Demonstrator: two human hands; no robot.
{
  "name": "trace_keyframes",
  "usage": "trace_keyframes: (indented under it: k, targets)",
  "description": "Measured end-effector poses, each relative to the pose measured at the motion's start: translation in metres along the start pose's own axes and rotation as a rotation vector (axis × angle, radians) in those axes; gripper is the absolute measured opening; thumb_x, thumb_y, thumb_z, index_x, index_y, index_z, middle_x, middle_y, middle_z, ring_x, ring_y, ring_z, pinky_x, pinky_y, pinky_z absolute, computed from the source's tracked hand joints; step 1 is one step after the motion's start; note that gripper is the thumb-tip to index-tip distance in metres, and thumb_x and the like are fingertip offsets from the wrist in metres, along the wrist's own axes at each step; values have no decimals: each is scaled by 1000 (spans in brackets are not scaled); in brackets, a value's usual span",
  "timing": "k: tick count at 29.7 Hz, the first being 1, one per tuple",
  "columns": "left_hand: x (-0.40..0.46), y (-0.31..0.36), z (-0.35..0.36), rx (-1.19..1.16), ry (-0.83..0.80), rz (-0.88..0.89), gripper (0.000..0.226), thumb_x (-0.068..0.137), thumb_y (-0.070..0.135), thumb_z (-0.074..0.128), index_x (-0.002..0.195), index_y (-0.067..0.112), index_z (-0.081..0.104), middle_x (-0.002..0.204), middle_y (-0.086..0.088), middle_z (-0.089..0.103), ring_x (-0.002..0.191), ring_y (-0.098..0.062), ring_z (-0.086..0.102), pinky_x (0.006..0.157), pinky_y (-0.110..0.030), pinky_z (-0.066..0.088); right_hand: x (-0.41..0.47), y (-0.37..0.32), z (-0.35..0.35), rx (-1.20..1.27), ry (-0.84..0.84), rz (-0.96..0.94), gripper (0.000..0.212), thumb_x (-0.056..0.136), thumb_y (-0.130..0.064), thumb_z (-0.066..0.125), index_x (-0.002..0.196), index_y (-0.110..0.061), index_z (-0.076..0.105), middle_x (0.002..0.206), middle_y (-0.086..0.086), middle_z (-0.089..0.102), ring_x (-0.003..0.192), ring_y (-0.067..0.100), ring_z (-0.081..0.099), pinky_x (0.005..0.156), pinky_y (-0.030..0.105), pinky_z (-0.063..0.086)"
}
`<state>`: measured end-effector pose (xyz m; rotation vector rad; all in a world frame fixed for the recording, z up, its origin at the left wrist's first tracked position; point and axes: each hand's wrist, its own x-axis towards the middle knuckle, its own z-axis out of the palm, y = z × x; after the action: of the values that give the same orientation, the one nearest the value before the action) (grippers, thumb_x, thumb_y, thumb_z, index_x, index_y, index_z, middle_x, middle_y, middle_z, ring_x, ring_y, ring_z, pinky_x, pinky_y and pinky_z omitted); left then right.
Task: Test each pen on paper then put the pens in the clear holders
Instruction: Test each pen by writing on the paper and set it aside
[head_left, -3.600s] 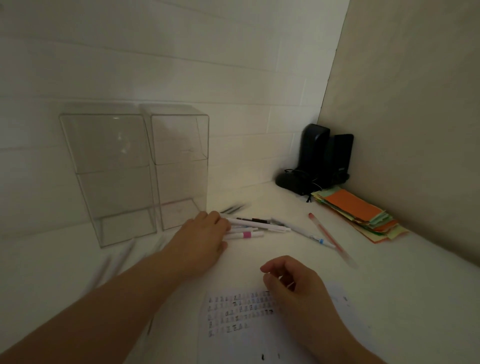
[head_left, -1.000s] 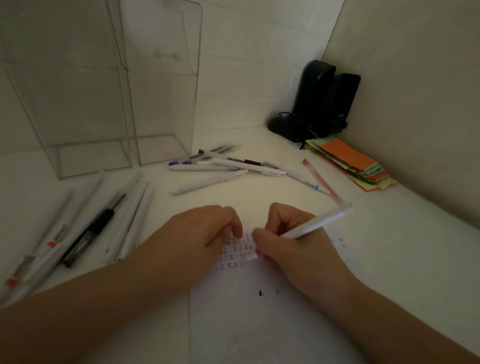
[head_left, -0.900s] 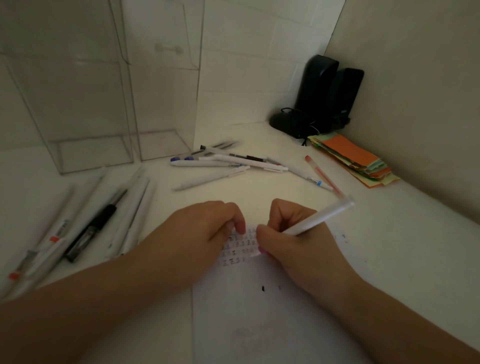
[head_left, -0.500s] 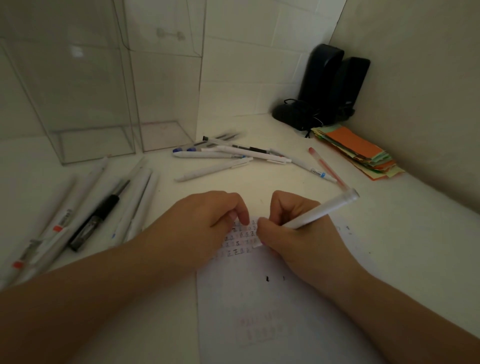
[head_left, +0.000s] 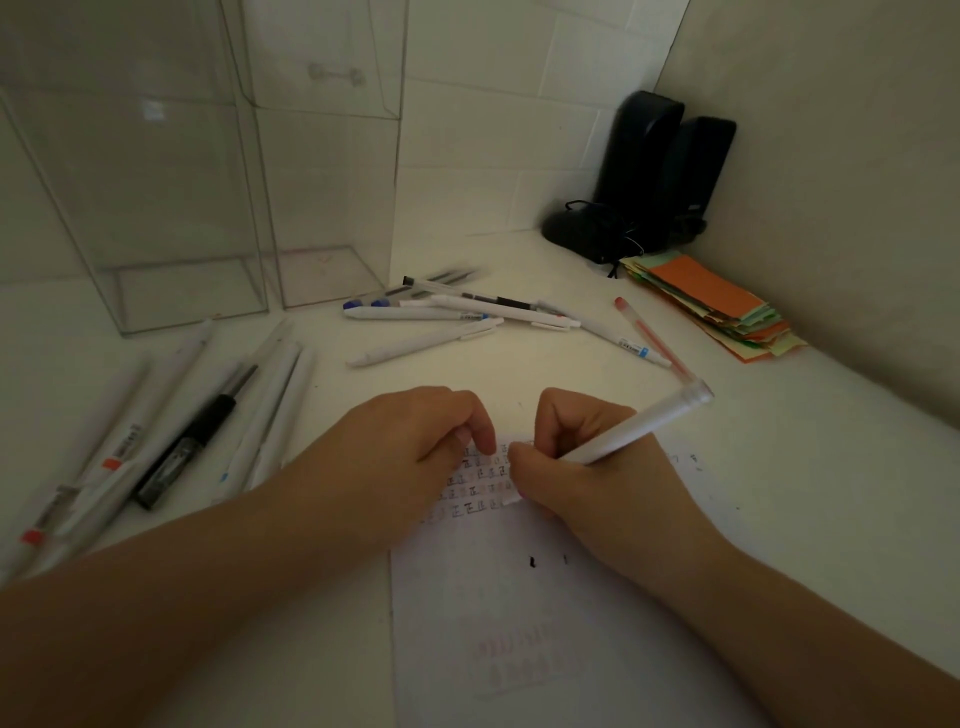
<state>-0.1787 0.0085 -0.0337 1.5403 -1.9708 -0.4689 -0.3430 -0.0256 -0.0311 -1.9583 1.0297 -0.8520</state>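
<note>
My right hand grips a white pen, its tip down on the sheet of paper among rows of small written marks. My left hand rests curled on the paper's upper left, fingertips pressing it beside the marks. Two clear holders stand at the back left, with no pens visible inside. A loose pile of pens lies behind my hands. Another group of pens lies at the left.
A red-tinted pen lies alone to the right of the pile. A stack of coloured paper slips sits by the right wall. Two black speakers with a cable fill the back corner.
My left hand left the pen pile and came onto the paper. My right hand took up a white pen and writes with it. The view has tilted down and moved closer.
</note>
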Motion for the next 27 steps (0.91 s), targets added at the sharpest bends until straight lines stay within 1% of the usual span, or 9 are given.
trace_keyframes:
  k: [4, 8, 11, 14, 18, 21, 24, 25, 27]
  targets:
    - [-1, 1, 0, -17, 5, -7, 24, 95, 16, 36, 89, 35, 51, 82, 15, 51, 82, 0, 47, 69, -6, 33, 0, 0, -1, -32, 0, -18, 33, 74, -4, 61, 53, -10, 37, 46, 2, 36, 43, 9, 33, 41, 20, 31]
    - [-3, 1, 0, -113, 32, -35, 26, 94, 14, 34, 93, 36, 47, 81, 13, 53, 73, 8, 47, 61, -8, 37, 1, -1, -3, 2, 11, 33, 34, 75, -4, 61, 52, -14, 38, 46, 0, 37, 47, 13, 37, 46, 35, 44]
    - [-4, 3, 0, -157, 40, -44, 28, 95, 11, 31, 99, 37, 40, 88, 15, 57, 70, 14, 48, 59, -7, 40, 4, -3, -10, 292, 80, 137, 30, 77, -4, 62, 55, -15, 46, 45, -4, 48, 42, 8, 37, 42, 20, 33]
    - [-3, 4, 0, -161, 78, -24, 25, 95, 11, 35, 103, 34, 36, 96, 23, 58, 84, 17, 47, 64, -2, 38, 5, -2, -16, 592, 114, 224, 23, 75, -9, 66, 61, -13, 48, 46, -2, 53, 40, 5, 38, 38, 13, 31]
    - [-3, 7, -1, -188, 86, -25, 11, 93, 21, 43, 90, 32, 41, 95, 25, 62, 75, 23, 49, 64, 1, 36, 4, -6, -16, 649, 74, 223, 20, 61, -23, 70, 56, -14, 52, 47, 0, 53, 39, 6, 34, 36, 13, 30]
    - [-5, 7, -2, -186, 95, -2, 3, 87, 29, 51, 85, 29, 53, 84, 18, 65, 72, 16, 50, 66, -2, 36, 3, -6, -18, 683, 56, 228, 23, 63, -28, 67, 54, -14, 51, 43, -2, 48, 39, 7, 31, 36, 14, 28]
    - [-6, 6, -3, -149, 88, 6, 4, 84, 32, 55, 80, 33, 56, 73, 17, 60, 75, 9, 49, 67, -3, 36, 5, -5, -19, 723, 71, 237, 26, 68, -31, 63, 51, -16, 49, 44, -1, 48, 38, 7, 33, 36, 15, 29]
    - [-5, 5, -3, -136, 87, 8, 6, 84, 32, 56, 79, 35, 55, 75, 19, 59, 74, 9, 49, 66, -3, 35, 5, -5, -19, 728, 72, 234, 27, 68, -31, 63, 50, -16, 48, 44, 0, 49, 37, 7, 33, 35, 15, 29]
    - [-5, 6, -3, -118, 80, 8, 8, 84, 34, 55, 77, 38, 54, 81, 34, 53, 72, 10, 48, 66, -3, 34, 5, -5, -18, 722, 66, 226, 27, 67, -30, 64, 51, -15, 47, 44, 0, 49, 37, 7, 33, 35, 15, 29]
